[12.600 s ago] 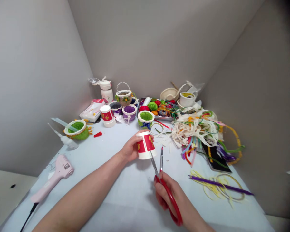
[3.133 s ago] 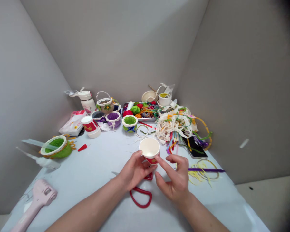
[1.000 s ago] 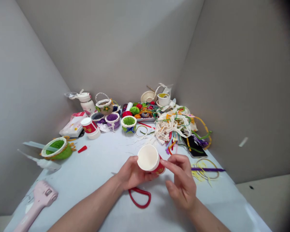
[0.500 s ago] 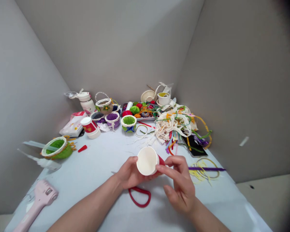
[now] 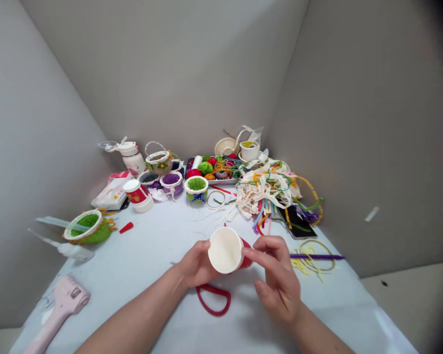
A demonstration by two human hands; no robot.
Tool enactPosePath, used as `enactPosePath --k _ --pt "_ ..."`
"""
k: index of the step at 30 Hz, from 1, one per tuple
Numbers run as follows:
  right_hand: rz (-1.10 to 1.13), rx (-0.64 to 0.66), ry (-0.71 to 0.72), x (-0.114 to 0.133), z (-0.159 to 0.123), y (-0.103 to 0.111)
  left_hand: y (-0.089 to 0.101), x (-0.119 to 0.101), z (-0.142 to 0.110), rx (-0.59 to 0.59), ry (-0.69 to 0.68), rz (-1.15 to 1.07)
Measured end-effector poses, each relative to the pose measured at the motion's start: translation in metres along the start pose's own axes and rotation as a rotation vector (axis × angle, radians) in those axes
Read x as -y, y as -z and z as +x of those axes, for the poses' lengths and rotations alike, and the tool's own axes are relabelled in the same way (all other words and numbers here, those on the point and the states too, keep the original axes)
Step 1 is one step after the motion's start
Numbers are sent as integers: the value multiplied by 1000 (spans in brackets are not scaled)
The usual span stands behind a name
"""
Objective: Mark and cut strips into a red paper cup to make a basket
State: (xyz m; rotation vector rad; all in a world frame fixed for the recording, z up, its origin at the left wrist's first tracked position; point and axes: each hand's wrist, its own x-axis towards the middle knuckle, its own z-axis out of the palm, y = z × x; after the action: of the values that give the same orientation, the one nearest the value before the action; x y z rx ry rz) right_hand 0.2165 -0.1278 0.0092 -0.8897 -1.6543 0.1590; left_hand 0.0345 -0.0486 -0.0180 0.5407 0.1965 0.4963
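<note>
A red and white paper cup point(image 5: 226, 250) is tipped so that its white inside faces me. My left hand point(image 5: 196, 265) grips it from the left, thumb at the rim and the other fingers hidden beneath. On the right side of the cup, my right hand point(image 5: 276, 280) touches the rim with an outstretched index finger; its thumb stands apart and it holds nothing. Below the cup lies a red scissors handle point(image 5: 216, 313) on the table, the blades mostly hidden by my left hand.
A pink glue gun point(image 5: 64, 300) and a white glue bottle point(image 5: 72, 250) lie left. Small woven baskets point(image 5: 197, 189), another red cup point(image 5: 137, 194) and a tray of yarn balls point(image 5: 206, 168) stand behind. Tangled lace point(image 5: 258, 189), a phone point(image 5: 299, 226) and a purple stick point(image 5: 332, 257) are right.
The cup has tilted and dropped slightly in my left hand. My right index finger has slid from the rim's front a little to the right and up.
</note>
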Motion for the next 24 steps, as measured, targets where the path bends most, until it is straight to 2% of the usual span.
enactPosePath --k 10,16,24 --pt "-16 69 42 3 1 1 -2 -2 1 -1 -8 20" --pt "30 23 17 4 1 2 1 -4 1 -23 -12 52" --pt "36 59 9 3 2 2 2 -4 0 -12 -13 91"
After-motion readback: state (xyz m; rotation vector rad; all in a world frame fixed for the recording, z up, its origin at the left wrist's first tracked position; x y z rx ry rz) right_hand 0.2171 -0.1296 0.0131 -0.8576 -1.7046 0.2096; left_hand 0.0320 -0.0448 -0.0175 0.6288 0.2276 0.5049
